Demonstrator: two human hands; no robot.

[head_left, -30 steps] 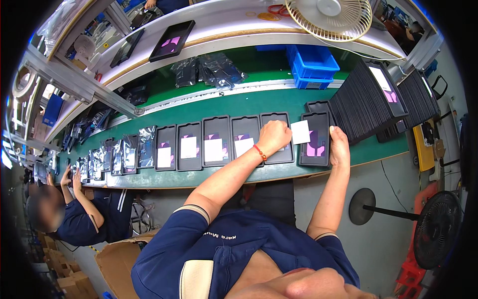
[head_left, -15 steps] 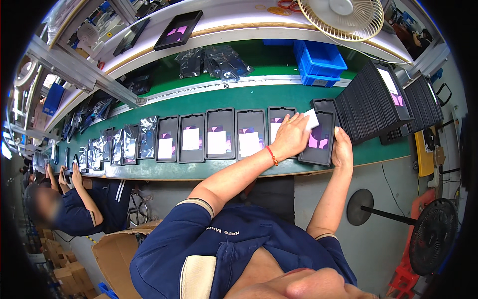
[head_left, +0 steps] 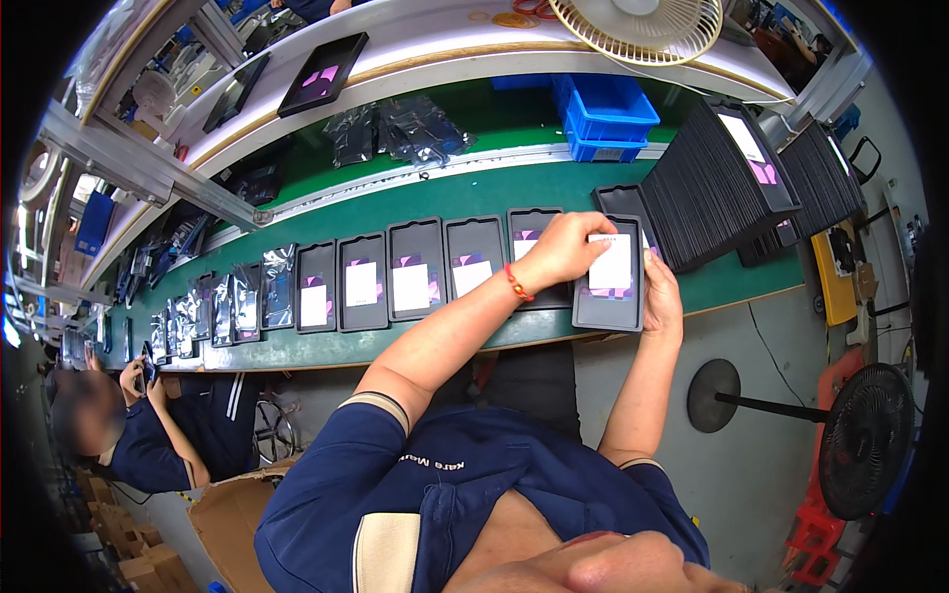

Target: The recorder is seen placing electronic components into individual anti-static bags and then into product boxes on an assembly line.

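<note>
Pinching white card [head_left: 610,265], left hand [head_left: 563,249]; half-curled right hand [head_left: 663,299] against black tray [head_left: 607,315], any grip hidden.

Factory workshop, packing/assembly line type: long green table [head_left: 474,193], row of identical black trays [head_left: 362,317], tall tray stack [head_left: 702,203], bagged parts [head_left: 425,138], blue bins [head_left: 610,111], metal-framed shelf [head_left: 435,47] above. Co-worker [head_left: 148,457] in matching navy shirt at same table. Cartons [head_left: 163,569] and pedestal fan [head_left: 868,440] on grey floor [head_left: 647,395].

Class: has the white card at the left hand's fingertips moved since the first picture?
Yes: the white card moved rightward, judged against the blue bins.
</note>
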